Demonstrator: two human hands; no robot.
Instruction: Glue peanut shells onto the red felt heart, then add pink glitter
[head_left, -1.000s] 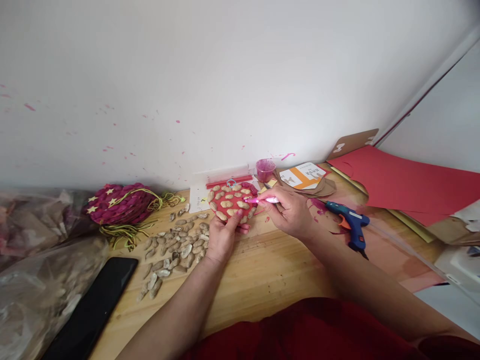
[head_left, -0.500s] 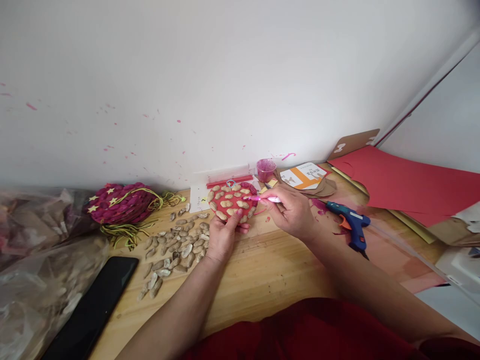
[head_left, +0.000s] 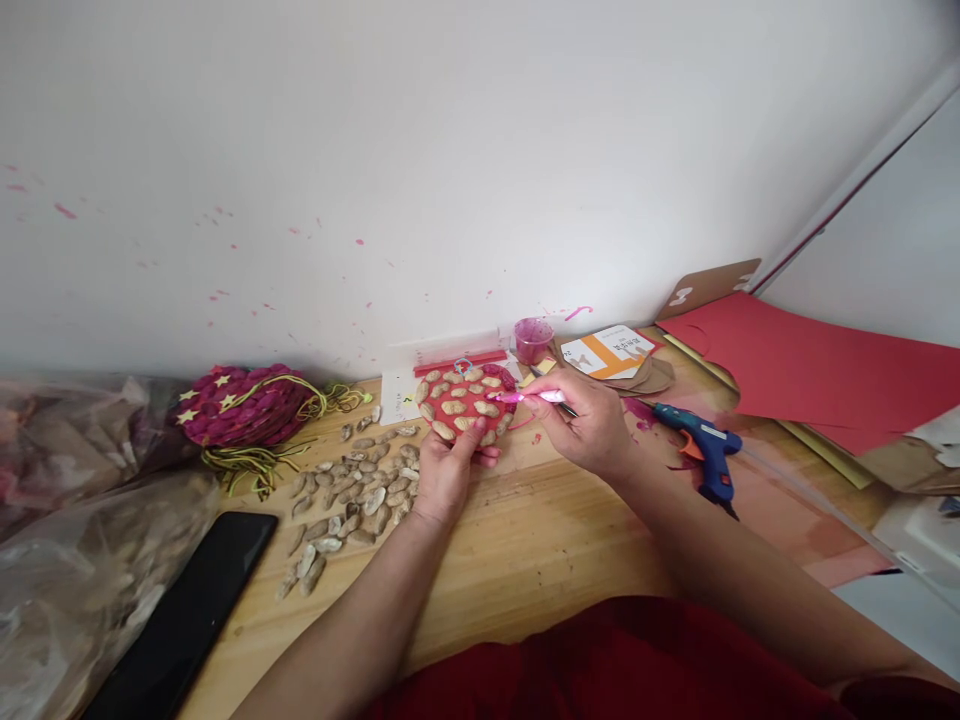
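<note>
My left hand (head_left: pixel 447 464) grips the lower edge of a round red disc (head_left: pixel 472 402) covered with several peanut shells, its thumb on the front face. A small blue loop sticks up at the disc's top, and the shells along its right edge are painted magenta. In my right hand (head_left: pixel 589 420) a paintbrush (head_left: pixel 546 396) with a pale handle is pinched between thumb and fingers. Its pink tip meets the disc's right part; whether it touches a shell I cannot tell. Behind the disc stands a plastic cup (head_left: pixel 533 340) stained with magenta paint.
Loose peanut shells (head_left: pixel 360 490) lie left of my hands, near a black phone (head_left: pixel 187 610) and plastic bags (head_left: pixel 97 570). Magenta discs (head_left: pixel 244 405) with stars and cords are stacked behind. To the right are a blue glue gun (head_left: pixel 705 450), cardboard pieces (head_left: pixel 649 378) and red sheets (head_left: pixel 817 370).
My right hand and the brush have shifted very slightly to the right. The disc and my left hand stay nearly in place.
</note>
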